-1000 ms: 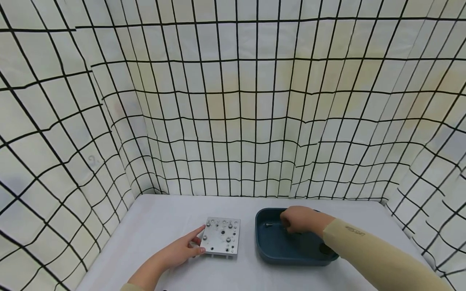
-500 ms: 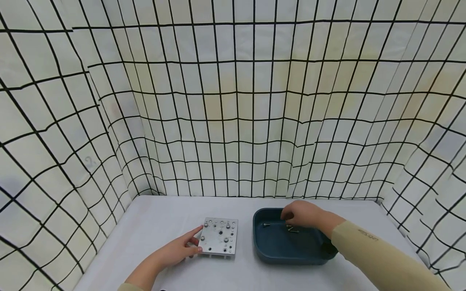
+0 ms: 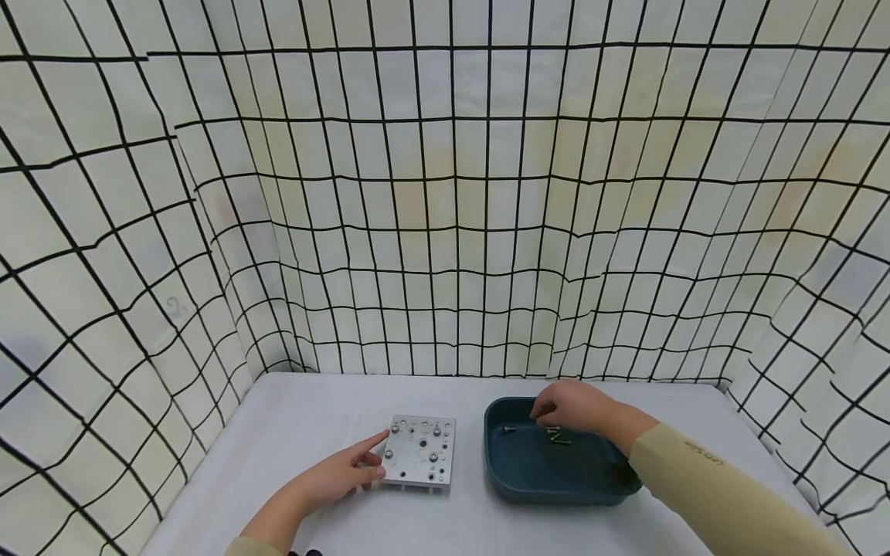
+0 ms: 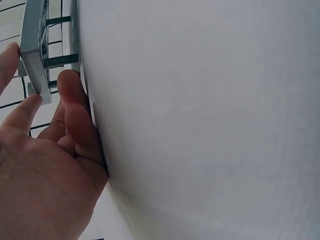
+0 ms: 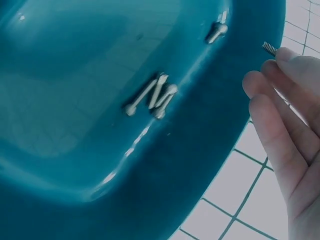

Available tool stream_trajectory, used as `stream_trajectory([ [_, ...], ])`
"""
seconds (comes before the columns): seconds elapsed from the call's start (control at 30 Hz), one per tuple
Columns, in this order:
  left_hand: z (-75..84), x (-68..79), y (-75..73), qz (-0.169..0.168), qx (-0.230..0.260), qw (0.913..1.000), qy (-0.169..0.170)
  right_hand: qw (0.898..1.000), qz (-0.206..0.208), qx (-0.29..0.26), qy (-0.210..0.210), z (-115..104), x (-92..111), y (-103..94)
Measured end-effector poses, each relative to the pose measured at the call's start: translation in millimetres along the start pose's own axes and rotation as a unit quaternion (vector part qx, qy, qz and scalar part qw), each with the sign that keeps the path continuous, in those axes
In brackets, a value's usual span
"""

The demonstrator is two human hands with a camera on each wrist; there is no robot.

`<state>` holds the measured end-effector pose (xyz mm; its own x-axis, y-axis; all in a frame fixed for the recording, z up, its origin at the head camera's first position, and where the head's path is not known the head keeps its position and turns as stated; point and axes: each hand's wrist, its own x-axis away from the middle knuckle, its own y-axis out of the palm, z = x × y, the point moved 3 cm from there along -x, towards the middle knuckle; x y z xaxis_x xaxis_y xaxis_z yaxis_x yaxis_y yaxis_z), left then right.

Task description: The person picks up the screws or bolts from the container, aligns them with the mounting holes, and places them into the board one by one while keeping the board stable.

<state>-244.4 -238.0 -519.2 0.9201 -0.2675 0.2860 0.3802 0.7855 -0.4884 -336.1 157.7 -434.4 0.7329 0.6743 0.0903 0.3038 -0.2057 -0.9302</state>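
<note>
A square silver metal plate [image 3: 420, 452] with holes and several bolt heads lies left of centre on the table. My left hand [image 3: 341, 472] holds its left edge, thumb at the near corner and index finger farther up. Threaded bolt ends [image 4: 62, 60] stick out from the plate's underside in the left wrist view. Over the far side of a dark blue tray [image 3: 542, 494] is my right hand [image 3: 573, 405]. It pinches a bolt [image 5: 270, 48] between thumb and fingers; only the threaded tip shows. Below, several loose bolts [image 5: 157, 95] lie in the tray.
One more bolt [image 3: 509, 429] lies apart near the tray's far left corner. White walls with a black grid [image 3: 473, 232] enclose the table [image 3: 306, 409] at the back and sides. Small dark round things [image 3: 314, 553] show at the bottom edge.
My right hand has risen from the tray floor and drawn slightly toward the tray's far edge, uncovering the loose bolts beneath. The left hand keeps its place on the plate.
</note>
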Motion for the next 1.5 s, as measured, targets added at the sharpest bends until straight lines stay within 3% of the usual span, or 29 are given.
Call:
stream_trajectory([
  [0.57,2.0,1.2,-1.6,-0.012,0.035,0.9993,0.002,0.999,0.016,-0.031,-0.013,-52.4,-26.6,-2.4],
  [0.83,0.0,0.2,-0.7,-0.011,0.035,0.9993,0.003,0.998,-0.002,-0.054,-0.035,-93.5,-51.3,13.7],
  [1.07,-1.0,2.6,-2.6,-0.009,0.034,0.9994,-0.005,0.998,-0.016,-0.039,-0.054,-126.4,-70.7,30.6],
  [1.5,2.3,5.3,-2.8,-0.019,0.043,0.9989,0.001,0.998,-0.038,-0.019,-0.055,-156.8,-89.7,56.9],
])
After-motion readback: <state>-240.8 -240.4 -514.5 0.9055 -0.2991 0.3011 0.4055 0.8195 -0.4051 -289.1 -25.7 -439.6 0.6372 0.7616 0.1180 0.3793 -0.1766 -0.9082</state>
